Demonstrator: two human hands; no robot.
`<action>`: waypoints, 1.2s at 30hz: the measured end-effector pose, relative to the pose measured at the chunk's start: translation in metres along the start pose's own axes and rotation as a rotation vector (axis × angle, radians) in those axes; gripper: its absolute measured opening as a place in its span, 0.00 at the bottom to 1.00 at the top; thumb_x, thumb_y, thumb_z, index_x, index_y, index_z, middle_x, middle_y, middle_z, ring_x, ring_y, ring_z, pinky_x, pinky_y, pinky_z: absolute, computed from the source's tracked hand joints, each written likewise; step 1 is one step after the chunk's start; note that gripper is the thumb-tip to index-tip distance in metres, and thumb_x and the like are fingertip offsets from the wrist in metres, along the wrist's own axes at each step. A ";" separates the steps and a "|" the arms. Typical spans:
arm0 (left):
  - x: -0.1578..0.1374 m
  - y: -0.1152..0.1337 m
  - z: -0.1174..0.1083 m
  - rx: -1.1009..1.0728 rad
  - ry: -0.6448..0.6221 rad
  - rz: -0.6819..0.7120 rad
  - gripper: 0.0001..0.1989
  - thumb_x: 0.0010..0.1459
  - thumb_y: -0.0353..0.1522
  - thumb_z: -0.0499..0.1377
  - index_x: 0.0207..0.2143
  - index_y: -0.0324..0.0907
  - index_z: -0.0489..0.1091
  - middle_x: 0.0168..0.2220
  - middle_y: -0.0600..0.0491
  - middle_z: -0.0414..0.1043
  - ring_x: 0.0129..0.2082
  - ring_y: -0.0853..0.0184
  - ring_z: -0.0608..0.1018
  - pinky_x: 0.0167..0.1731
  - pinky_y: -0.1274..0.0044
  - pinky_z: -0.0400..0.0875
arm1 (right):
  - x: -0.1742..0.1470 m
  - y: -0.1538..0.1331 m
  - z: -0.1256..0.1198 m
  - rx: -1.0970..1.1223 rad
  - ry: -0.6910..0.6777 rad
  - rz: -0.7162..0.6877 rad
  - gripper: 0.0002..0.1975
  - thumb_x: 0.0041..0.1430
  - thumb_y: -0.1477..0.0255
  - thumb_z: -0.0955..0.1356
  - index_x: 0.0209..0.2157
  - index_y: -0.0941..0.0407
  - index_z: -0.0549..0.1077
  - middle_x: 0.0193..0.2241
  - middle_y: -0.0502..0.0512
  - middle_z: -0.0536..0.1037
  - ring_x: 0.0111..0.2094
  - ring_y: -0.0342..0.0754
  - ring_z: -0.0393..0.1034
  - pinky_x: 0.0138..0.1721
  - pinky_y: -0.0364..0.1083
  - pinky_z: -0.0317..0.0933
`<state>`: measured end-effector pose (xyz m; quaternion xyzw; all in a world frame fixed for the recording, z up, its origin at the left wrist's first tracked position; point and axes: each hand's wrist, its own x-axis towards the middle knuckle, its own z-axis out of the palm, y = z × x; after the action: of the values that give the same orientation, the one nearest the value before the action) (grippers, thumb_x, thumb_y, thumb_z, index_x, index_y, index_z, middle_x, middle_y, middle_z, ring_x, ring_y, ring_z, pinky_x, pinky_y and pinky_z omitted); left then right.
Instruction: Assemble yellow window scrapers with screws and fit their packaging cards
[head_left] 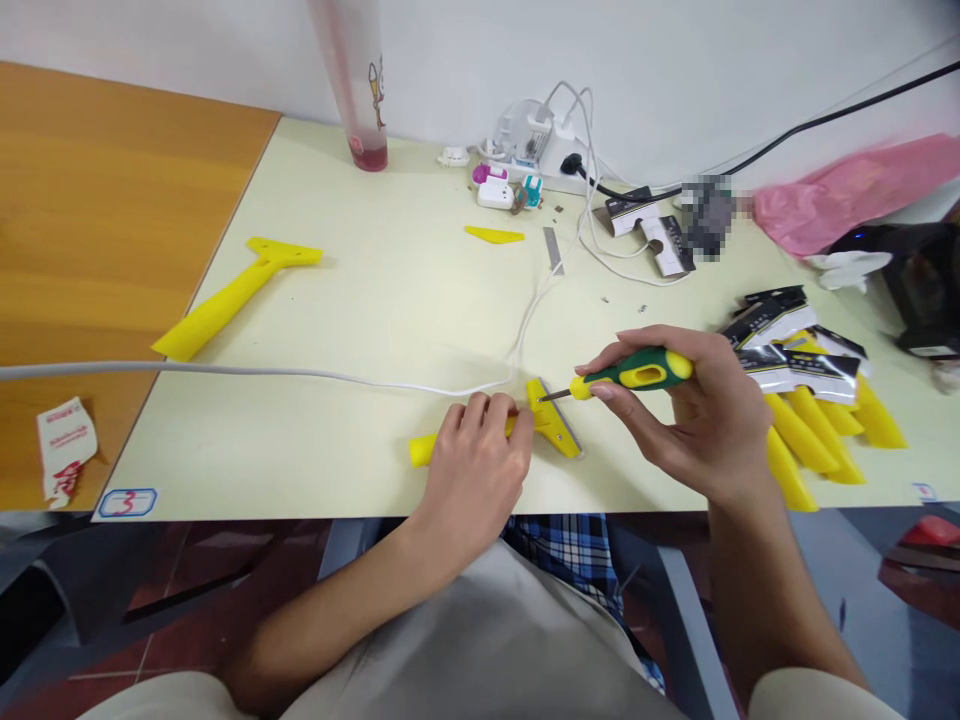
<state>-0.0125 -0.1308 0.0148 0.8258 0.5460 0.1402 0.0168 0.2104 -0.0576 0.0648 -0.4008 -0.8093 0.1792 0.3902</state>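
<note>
Left hand [480, 450]: at the lower centre of the frame, fingers closed over the handle of a yellow scraper and pressing it to the table [285, 450].
Right hand [709, 415]: right of centre, thumb and fingers clamped on a green-and-yellow screwdriver [641, 373].
Yellow scraper [551, 420]: lower centre, lying on the table, its wide head pointing right, with a clear strip along the outer edge.
Screwdriver tip: at a screw near the upper end of that head, the shaft slanting down to the left.
Loose scraper body [225, 300]: left part of the frame, head toward the upper right, handle end at the table's left edge.
Small yellow plate [495, 235]: upper centre, with a grey blade [553, 251] just to its right.
Small metal bits [642, 309]: right of centre, above the right hand.
Sleeved scrapers [814, 430]: piled at the right, yellow handles pointing down, black-and-white packaging on their heads.
White cable [337, 377]: running from the left edge, passing just above the held scraper, then up toward the power strip [525, 172].
</note>
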 end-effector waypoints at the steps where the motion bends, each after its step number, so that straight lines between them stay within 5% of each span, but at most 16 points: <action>1: 0.000 0.000 0.000 -0.005 -0.004 0.001 0.17 0.70 0.21 0.56 0.56 0.39 0.77 0.49 0.43 0.76 0.49 0.53 0.77 0.45 0.63 0.74 | 0.001 -0.001 0.000 -0.006 -0.004 0.001 0.26 0.66 0.66 0.80 0.62 0.41 0.74 0.43 0.53 0.86 0.44 0.58 0.87 0.49 0.60 0.83; 10: 0.001 -0.001 -0.004 -0.006 -0.030 0.006 0.17 0.70 0.21 0.57 0.57 0.39 0.76 0.49 0.43 0.76 0.48 0.53 0.77 0.45 0.63 0.74 | 0.008 0.002 0.002 -0.038 0.004 0.024 0.31 0.62 0.63 0.83 0.63 0.43 0.75 0.46 0.54 0.84 0.45 0.58 0.87 0.50 0.57 0.84; 17: 0.002 -0.001 -0.005 0.001 -0.040 0.005 0.18 0.71 0.22 0.57 0.59 0.39 0.76 0.50 0.43 0.76 0.49 0.53 0.78 0.45 0.63 0.73 | 0.012 -0.004 0.002 0.126 -0.109 0.086 0.31 0.68 0.63 0.79 0.68 0.40 0.69 0.57 0.56 0.82 0.52 0.58 0.86 0.50 0.59 0.85; 27: 0.003 0.000 -0.007 0.043 -0.048 0.027 0.18 0.70 0.22 0.58 0.59 0.38 0.77 0.49 0.42 0.76 0.48 0.52 0.77 0.46 0.62 0.73 | 0.000 0.003 0.004 0.032 0.027 0.122 0.31 0.56 0.57 0.85 0.56 0.46 0.75 0.42 0.53 0.85 0.43 0.58 0.88 0.40 0.52 0.85; 36: 0.005 0.000 -0.009 0.040 -0.064 0.032 0.19 0.69 0.21 0.57 0.59 0.36 0.77 0.49 0.41 0.76 0.48 0.52 0.77 0.46 0.62 0.73 | 0.005 -0.010 0.000 0.178 -0.095 0.140 0.22 0.69 0.62 0.78 0.59 0.43 0.73 0.54 0.57 0.82 0.50 0.58 0.87 0.42 0.55 0.86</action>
<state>-0.0128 -0.1278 0.0246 0.8387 0.5345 0.1031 0.0157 0.2035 -0.0594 0.0729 -0.4111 -0.7778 0.2962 0.3718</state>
